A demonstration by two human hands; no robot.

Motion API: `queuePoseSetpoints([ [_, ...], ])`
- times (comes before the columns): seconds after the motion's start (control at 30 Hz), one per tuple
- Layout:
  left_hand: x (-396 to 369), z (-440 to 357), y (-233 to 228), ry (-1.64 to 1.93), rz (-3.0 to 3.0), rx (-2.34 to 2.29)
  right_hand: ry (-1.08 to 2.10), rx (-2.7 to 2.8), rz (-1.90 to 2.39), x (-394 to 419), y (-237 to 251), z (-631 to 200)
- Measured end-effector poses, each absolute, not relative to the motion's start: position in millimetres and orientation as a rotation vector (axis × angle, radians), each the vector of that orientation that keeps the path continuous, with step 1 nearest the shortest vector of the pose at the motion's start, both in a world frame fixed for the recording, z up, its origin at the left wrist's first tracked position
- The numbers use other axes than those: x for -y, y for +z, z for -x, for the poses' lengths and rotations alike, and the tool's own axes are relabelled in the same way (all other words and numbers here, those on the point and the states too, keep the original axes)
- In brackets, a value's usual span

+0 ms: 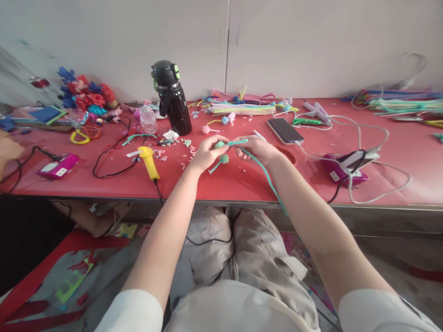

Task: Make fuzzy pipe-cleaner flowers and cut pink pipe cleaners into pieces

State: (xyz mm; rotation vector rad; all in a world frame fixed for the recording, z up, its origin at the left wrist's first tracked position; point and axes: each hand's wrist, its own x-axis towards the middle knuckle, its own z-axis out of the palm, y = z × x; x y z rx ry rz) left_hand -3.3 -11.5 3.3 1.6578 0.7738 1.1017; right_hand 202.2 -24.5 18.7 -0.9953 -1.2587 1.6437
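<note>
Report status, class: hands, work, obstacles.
Left hand, right hand: both on turquoise pipe cleaner. Long end hanging loose. Yellow glue gun and smartphone nearby, not blocking.

Glue gun (149, 164) left of held pipe cleaner (267, 174); flask (178, 110), phone (285, 131) behind on table (235, 189).

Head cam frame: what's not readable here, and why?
All head view:
Whether turquoise end and turquoise tail are one strand: right hand hides any link.
Part of the upper green ball: left hand covers it.
Rightmost pipe-cleaner bundle: cut off by right edge.
White label on left purple box: text too small.
</note>
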Motion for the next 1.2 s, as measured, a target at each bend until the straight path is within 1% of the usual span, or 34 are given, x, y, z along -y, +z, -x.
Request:
queuePoseSetpoints([
  [0.3, 12.6, 4.7, 5.1, 1.024, -1.714, -0.744, 1.582, 1.348, 1.018, 23.6, 15.8, -199.2],
  [0.43, 11.2, 4.7, 4.8, 1.09, -1.76, -0.821, 1.514, 1.383, 1.067, 25.9, 16.4, -196.1],
  [0.7, 8.2, 2.7, 0.8, 1.252, -1.916, -1.079, 1.082, 1.613, 1.154, 26.0, 6.1, -184.8],
  [0.9, 2.0, 5.7, -6.9, 1.272, -2.194, -1.191, 0.609, 2.009, 1.133, 25.7, -6.4, -187.2],
  [1.07, 0.5, 8.4, -9.5, 1.19, -2.359, -1.189, 0.476, 2.111, 1.079, 24.5, -5.3, -195.3],
  [1.2, 1.3, 10.0, -8.8, 1.107, -2.392, -1.082, 0.408, 2.051, 0.968, 23.5, 1.8, -201.3],
])
